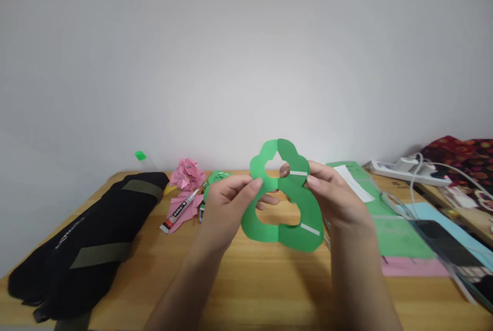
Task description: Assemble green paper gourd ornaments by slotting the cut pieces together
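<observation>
A green paper cutout (311, 218) is held up above the table, upright and creased down its middle, with a smaller opening at the top and a larger one below. Two short white strips lie across its right half. My left hand (231, 197) pinches its left edge at the narrow waist, thumb in front. On the opposite edge, my right hand (341, 192) grips it between thumb and fingers. Some fingertips show behind the paper through the openings.
Left of my hands lie a black folded bag-like item (96, 228), a glue tube (179, 212), crumpled pink paper (187, 174) and green scraps (217, 176). To the right are green sheets (400, 236), a power strip (408, 172), cables and a dark phone (442, 241). A wall stands behind.
</observation>
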`<state>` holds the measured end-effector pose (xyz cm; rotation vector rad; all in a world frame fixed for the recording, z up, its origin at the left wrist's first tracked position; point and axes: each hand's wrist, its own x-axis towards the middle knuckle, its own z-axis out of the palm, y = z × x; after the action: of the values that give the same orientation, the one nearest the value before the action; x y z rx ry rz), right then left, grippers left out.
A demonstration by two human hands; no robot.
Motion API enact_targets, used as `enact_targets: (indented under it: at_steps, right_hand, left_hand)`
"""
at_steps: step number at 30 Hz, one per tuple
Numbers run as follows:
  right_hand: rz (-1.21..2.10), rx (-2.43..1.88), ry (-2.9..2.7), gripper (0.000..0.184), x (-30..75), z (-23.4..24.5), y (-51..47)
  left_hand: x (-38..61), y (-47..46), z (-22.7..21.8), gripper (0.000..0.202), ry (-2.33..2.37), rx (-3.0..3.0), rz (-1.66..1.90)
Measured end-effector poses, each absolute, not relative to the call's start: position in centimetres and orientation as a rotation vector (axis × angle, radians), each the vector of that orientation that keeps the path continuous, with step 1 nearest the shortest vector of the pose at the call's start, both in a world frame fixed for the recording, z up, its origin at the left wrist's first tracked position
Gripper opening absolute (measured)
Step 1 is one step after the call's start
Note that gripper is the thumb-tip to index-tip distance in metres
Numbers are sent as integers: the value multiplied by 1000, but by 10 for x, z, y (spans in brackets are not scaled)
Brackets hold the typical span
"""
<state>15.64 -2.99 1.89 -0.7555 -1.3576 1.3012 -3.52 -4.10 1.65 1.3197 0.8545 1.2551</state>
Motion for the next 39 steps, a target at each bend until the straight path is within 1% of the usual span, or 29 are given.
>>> enact_targets:
  at_steps: [4, 6, 10, 14, 17, 21, 26, 30, 35, 39]
  right_hand:
    - [1384, -722, -1360, 26, 154, 21, -31]
    - [1406, -729, -1347, 24, 153, 21, -32]
    - [1353, -804, -1350, 27, 150, 18, -32]
    - [1337, -878, -1349, 29, 149, 16, -31]
    - [1267, -918, -1310, 30, 148, 17, -33]
    - [1095, -966, -1318, 23, 143, 19, -39]
    - [1057, -982, -1301, 11, 140, 19, -42]
    - [1069, -991, -1317, 13, 140, 21, -43]
    - [1095, -981, -1279, 11, 138, 22, -45]
    - [1092, -999, -1238, 11, 135, 24, -47]
  left_hand:
    - [-34, -40, 14, 17, 777, 1280, 1243]
    - [-34, -38, 13, 19, 744, 1243, 1218]
    - [-34, -36, 15, 20, 734, 1233, 1157]
    - [-34, -35, 17, 14, 805, 1273, 1147]
    - [-33, -36, 18, 11, 893, 1294, 1186]
    - [-34, -38, 18, 7, 965, 1332, 1209]
    - [-37, -36, 19, 8, 938, 1443, 1180]
    - [-38, -32, 22, 8, 887, 1539, 1179]
    - [-36, -30, 25, 6, 790, 1475, 1157]
    - [-37, -28, 22, 10, 724, 1440, 1150]
